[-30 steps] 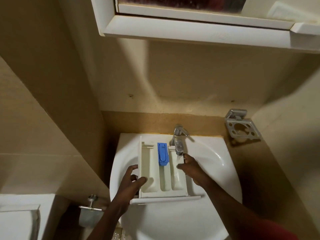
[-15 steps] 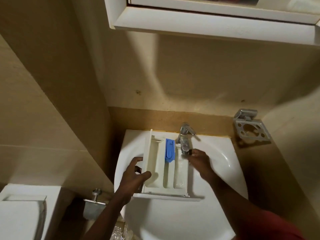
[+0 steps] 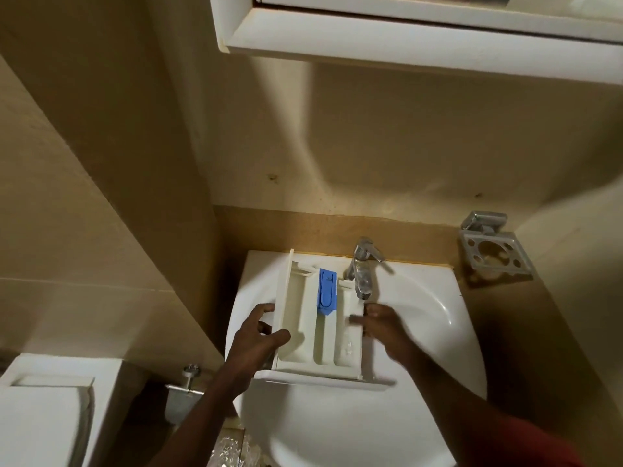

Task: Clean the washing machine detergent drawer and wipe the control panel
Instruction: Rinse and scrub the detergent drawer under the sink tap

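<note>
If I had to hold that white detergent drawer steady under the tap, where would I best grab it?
Probably by a long side wall, from the left, as the left hand does now: thumb over the rim, fingers outside. The detergent drawer is long and narrow, with straight raised walls. That keeps the open compartments and blue insert clear of the tap, leaving the right hand free at the opposite wall.

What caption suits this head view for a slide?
Left hand grips white plastic detergent drawer over white ceramic sink; right hand at its right compartment below chrome tap.
</note>
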The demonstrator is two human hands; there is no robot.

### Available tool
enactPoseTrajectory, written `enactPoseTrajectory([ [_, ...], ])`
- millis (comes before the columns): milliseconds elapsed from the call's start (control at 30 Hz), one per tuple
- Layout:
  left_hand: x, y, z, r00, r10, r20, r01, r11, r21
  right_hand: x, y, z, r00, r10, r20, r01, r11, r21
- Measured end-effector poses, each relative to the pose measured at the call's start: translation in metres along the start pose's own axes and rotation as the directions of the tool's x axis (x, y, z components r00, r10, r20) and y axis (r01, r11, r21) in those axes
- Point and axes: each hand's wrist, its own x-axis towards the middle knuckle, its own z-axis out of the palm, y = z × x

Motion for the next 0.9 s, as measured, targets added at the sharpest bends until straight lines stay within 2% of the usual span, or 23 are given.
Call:
enactPoseTrajectory([
  [33,0.001,-0.001,0.001,1.000,-0.004,0.012,0.004,1.000,0.007,0.006,-0.012,-0.003,0.995,-0.028,-0.092,0.029,0.999,0.013],
  [133,0.002,-0.003,0.006,1.000,-0.009,0.021,0.008,1.000,0.020,0.014,-0.024,-0.006,0.957,-0.117,-0.266,0.081,0.987,-0.142],
  [200,0.002,-0.005,0.009,1.000,0.001,0.026,-0.001,1.000,0.015,0.004,-0.014,0.002,0.960,-0.149,-0.236,0.083,0.960,-0.268],
  [233,0.003,-0.006,0.011,1.000,0.004,0.031,-0.004,1.000,0.003,-0.004,-0.005,0.007,0.972,-0.157,-0.175,0.091,0.938,-0.335],
  [300,0.002,-0.011,0.017,0.999,0.010,0.033,-0.009,1.000,-0.024,-0.016,0.010,0.014,0.983,-0.168,-0.069,0.136,0.931,-0.338],
  [367,0.002,-0.016,0.021,0.999,0.007,0.043,-0.005,0.999,-0.047,-0.017,0.013,0.010,0.964,-0.242,-0.109,0.196,0.927,-0.321],
  [433,0.003,-0.021,0.024,0.999,0.002,0.048,0.001,0.998,-0.065,-0.013,0.003,0.000,0.893,-0.337,-0.300,0.234,0.914,-0.331],
  [500,0.004,-0.026,0.027,0.999,-0.003,0.046,0.007,0.996,-0.084,-0.012,-0.013,-0.006,0.770,-0.435,-0.467,0.324,0.897,-0.302],
  [533,0.005,-0.028,0.029,0.999,-0.002,0.050,0.007,0.996,-0.094,-0.014,-0.019,-0.005,0.720,-0.484,-0.496,0.381,0.874,-0.301],
  [567,0.004,-0.029,0.031,0.999,-0.003,0.051,0.009,0.994,-0.106,-0.016,-0.022,-0.001,0.703,-0.503,-0.502,0.394,0.864,-0.313],
  [600,0.003,-0.031,0.033,0.999,-0.004,0.054,0.010,0.993,-0.118,-0.019,-0.024,0.001,0.720,-0.487,-0.494,0.391,0.873,-0.291],
  [633,0.001,-0.031,0.035,0.998,-0.005,0.057,0.012,0.991,-0.133,-0.022,-0.025,0.003,0.780,-0.392,-0.488,0.349,0.919,-0.181],
  [700,0.000,-0.032,0.038,0.998,-0.006,0.061,0.015,0.988,-0.151,-0.025,-0.025,0.007,0.900,-0.115,-0.420,0.201,0.965,0.166],
  [733,0.001,-0.032,0.039,0.998,-0.006,0.063,0.015,0.988,-0.152,-0.024,-0.024,0.007,0.921,-0.039,-0.389,0.155,0.949,0.273],
  [800,0.002,-0.035,0.040,0.998,-0.008,0.057,0.016,0.990,-0.142,-0.023,-0.022,0.009,0.922,-0.045,-0.383,0.147,0.960,0.240],
  [900,0.003,-0.038,0.042,0.999,-0.013,0.045,0.020,0.990,-0.142,-0.034,-0.023,0.017,0.908,-0.108,-0.406,0.145,0.987,0.063],
])
